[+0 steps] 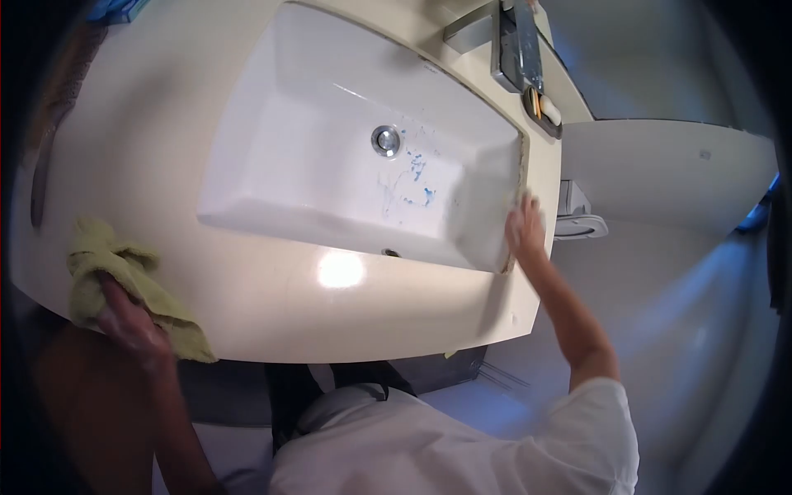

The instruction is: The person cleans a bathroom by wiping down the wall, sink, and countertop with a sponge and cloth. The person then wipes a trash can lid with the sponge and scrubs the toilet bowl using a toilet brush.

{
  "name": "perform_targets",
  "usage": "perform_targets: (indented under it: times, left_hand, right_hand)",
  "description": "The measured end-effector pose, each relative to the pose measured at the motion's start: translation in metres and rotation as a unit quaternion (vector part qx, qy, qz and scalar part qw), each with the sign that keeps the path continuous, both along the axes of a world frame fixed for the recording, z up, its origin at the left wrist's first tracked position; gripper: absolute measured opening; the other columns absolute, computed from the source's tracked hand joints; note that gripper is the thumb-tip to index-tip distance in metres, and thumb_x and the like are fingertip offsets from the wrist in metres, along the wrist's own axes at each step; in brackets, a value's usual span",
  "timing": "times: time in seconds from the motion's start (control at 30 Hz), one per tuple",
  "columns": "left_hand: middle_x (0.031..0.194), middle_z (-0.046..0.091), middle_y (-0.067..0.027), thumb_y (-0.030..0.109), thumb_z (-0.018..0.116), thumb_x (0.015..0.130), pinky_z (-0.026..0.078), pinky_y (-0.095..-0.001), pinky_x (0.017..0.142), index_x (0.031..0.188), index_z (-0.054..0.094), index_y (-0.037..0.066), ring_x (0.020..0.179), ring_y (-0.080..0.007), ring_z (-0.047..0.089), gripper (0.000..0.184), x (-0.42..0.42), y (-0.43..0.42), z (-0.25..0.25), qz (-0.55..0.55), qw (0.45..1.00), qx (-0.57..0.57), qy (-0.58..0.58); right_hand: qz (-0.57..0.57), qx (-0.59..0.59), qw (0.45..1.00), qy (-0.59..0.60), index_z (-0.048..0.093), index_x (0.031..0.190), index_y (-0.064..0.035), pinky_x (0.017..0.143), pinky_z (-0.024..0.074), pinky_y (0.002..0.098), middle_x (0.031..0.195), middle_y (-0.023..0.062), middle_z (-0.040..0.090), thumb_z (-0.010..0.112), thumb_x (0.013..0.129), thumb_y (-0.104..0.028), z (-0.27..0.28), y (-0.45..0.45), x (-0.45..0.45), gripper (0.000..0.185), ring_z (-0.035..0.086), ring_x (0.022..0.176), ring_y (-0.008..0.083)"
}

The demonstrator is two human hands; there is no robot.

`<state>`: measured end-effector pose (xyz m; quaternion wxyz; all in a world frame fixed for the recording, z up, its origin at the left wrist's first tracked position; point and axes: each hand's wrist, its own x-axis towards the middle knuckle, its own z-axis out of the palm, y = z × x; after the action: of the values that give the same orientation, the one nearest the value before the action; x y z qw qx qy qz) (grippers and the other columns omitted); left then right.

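Note:
My left hand (132, 326) is closed on a yellow-green cloth (157, 301) that lies bunched on the counter's left front part. At the right rim of the white sink (322, 157), my right hand (525, 224) reaches over the edge, blurred; whether its fingers hold anything is hidden. Whitish suds seem to coat its fingers. Blue smears (418, 169) mark the basin floor beside the round metal drain (385, 141).
The cream counter (247, 289) surrounds the sink. A metal faucet (507, 49) stands at the back right, near a dark soap dish (532, 106). A toilet (580, 224) is farther right. Something blue (114, 10) lies at the top left.

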<state>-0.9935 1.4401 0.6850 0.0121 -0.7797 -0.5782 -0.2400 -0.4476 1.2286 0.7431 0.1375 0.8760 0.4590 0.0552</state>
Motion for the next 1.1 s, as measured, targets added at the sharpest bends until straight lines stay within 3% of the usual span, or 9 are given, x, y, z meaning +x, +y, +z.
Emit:
perform_targets:
  times: [0.07, 0.13, 0.37, 0.43, 0.63, 0.83, 0.93, 1.07, 1.1]
  left_hand:
    - [0.105, 0.051, -0.0242, 0.02, 0.051, 0.08, 0.038, -0.0427, 0.082, 0.128, 0.031, -0.004, 0.091, -0.0387, 0.051, 0.057, -0.002, 0.002, 0.003, 0.028, 0.999, -0.016, 0.018]
    - [0.105, 0.05, -0.0258, 0.019, 0.048, 0.08, 0.038, -0.0423, 0.083, 0.127, 0.03, -0.007, 0.093, -0.0388, 0.051, 0.057, 0.005, 0.006, 0.019, -0.078, 0.995, -0.006, -0.065]
    - [0.103, 0.051, -0.0279, 0.01, 0.041, 0.08, 0.038, -0.0435, 0.085, 0.124, 0.032, -0.011, 0.095, -0.0413, 0.05, 0.05, 0.003, 0.009, 0.017, -0.095, 0.994, 0.012, -0.044]
    - [0.104, 0.05, -0.0289, 0.015, 0.041, 0.082, 0.037, -0.0445, 0.086, 0.123, 0.033, -0.012, 0.095, -0.0419, 0.05, 0.05, 0.019, 0.007, 0.022, 0.086, 0.874, -0.2, -0.435]
    - [0.107, 0.049, -0.0281, 0.029, 0.041, 0.086, 0.039, -0.0423, 0.086, 0.123, 0.033, -0.012, 0.097, -0.0393, 0.051, 0.056, 0.002, 0.003, 0.018, -0.056, 0.997, -0.025, -0.039]
    - [0.109, 0.047, -0.0284, 0.035, 0.037, 0.087, 0.039, -0.0408, 0.086, 0.122, 0.034, -0.012, 0.099, -0.038, 0.05, 0.059, -0.001, 0.005, 0.012, -0.109, 0.977, -0.063, -0.172]
    - [0.111, 0.047, -0.0281, 0.036, 0.034, 0.088, 0.039, -0.0402, 0.087, 0.123, 0.033, -0.012, 0.101, -0.0377, 0.05, 0.059, -0.009, 0.004, 0.004, -0.098, 0.986, -0.052, -0.125]
    - [0.109, 0.048, -0.0276, 0.038, 0.031, 0.088, 0.039, -0.0403, 0.086, 0.124, 0.032, -0.011, 0.099, -0.0385, 0.05, 0.061, -0.01, 0.001, 0.004, -0.105, 0.992, 0.005, -0.07]
    - [0.109, 0.049, -0.0274, 0.037, 0.032, 0.088, 0.04, -0.0412, 0.085, 0.125, 0.031, -0.01, 0.097, -0.0394, 0.051, 0.06, -0.009, 0.001, 0.006, -0.107, 0.991, 0.004, -0.079]
  right_hand:
    - [0.323, 0.011, 0.924, -0.206, 0.051, 0.106, -0.0013, 0.078, 0.042, 0.0393, 0.109, 0.0154, 0.042, 0.046, 0.082, -0.018, -0.017, 0.026, 0.061, 0.03, 0.045, 0.096, 0.0294]
    - [-0.008, -0.213, 0.97, -0.12, 0.048, 0.111, -0.0058, 0.083, 0.04, 0.0382, 0.123, 0.0168, 0.036, 0.045, 0.083, -0.021, 0.002, 0.102, 0.044, 0.031, 0.041, 0.106, 0.0325]
    - [0.121, -0.071, 0.981, -0.132, 0.035, 0.122, 0.0041, 0.093, 0.0323, 0.0473, 0.126, 0.0252, 0.034, 0.049, 0.081, -0.021, -0.048, -0.054, 0.015, 0.05, 0.037, 0.112, 0.0407]
    - [0.034, -0.086, 0.992, -0.084, 0.033, 0.123, 0.0047, 0.092, 0.0341, 0.047, 0.125, 0.0259, 0.034, 0.049, 0.081, -0.021, -0.02, -0.022, -0.002, 0.052, 0.037, 0.112, 0.0415]
    - [0.21, -0.072, 0.952, -0.211, 0.05, 0.105, -0.0069, 0.082, 0.0419, 0.0424, 0.128, 0.0198, 0.035, 0.046, 0.082, -0.019, -0.046, 0.084, 0.126, 0.026, 0.036, 0.116, 0.0343]
    - [0.241, -0.071, 0.942, -0.221, 0.054, 0.1, -0.0055, 0.063, 0.0481, 0.0407, 0.104, 0.0154, 0.052, 0.056, 0.073, -0.021, -0.018, -0.047, 0.031, 0.031, 0.055, 0.08, 0.0286]
    - [0.087, -0.226, 0.968, 0.072, 0.053, 0.094, 0.0002, 0.081, 0.0425, 0.0451, 0.099, 0.0157, 0.052, 0.049, 0.074, -0.011, 0.051, -0.032, -0.073, 0.023, 0.052, 0.09, 0.0315]
    - [0.284, -0.162, 0.933, -0.152, 0.052, 0.107, -0.0032, 0.059, 0.0509, 0.0391, 0.112, 0.0141, 0.046, 0.053, 0.078, -0.024, -0.003, -0.002, 0.085, 0.035, 0.051, 0.096, 0.0344]
    - [0.287, -0.084, 0.924, -0.237, 0.051, 0.105, -0.0063, 0.08, 0.0447, 0.044, 0.115, 0.0131, 0.045, 0.054, 0.078, -0.017, -0.009, 0.032, 0.098, 0.029, 0.049, 0.096, 0.034]
